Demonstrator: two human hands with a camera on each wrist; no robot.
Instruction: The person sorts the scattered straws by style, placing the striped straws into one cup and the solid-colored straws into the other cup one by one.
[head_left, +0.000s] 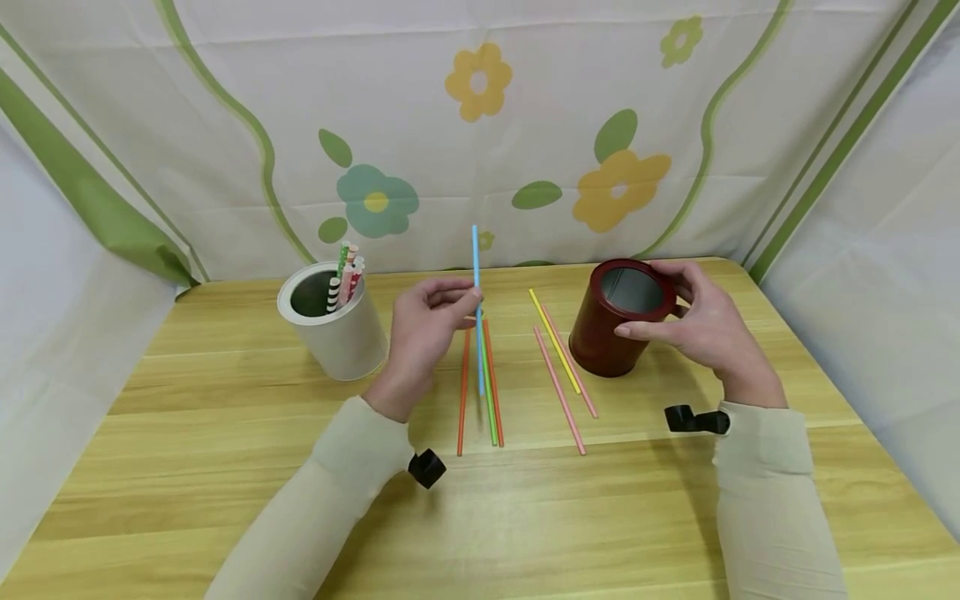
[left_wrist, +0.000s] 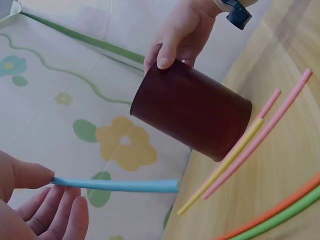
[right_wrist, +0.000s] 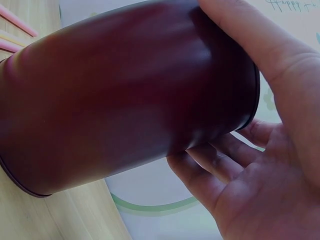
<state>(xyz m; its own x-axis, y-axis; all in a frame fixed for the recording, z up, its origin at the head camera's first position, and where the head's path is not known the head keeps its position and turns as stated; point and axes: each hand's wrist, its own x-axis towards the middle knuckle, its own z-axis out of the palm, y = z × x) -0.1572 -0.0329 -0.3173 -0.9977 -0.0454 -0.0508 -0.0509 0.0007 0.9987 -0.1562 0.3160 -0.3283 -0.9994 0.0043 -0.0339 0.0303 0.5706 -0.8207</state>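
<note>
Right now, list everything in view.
white cup: 1, white, left
patterned straws: several, mixed, in white cup
red cup: 1, dark red, right
blue straw: 1, blue, between cups
orange straws: 2, orange, centre
green straw: 1, green, between orange straws
yellow straw: 1, yellow, near red cup
pink straws: 2, pink, beside yellow straw
table: 1, wood-toned, underneath
cloth: count unclear, white, behind and beside
sleeves: 2, beige, foreground
wrist cameras: 2, black, on sleeves
left hand: 1, pinching blue straw
right hand: 1, gripping red cup
</note>
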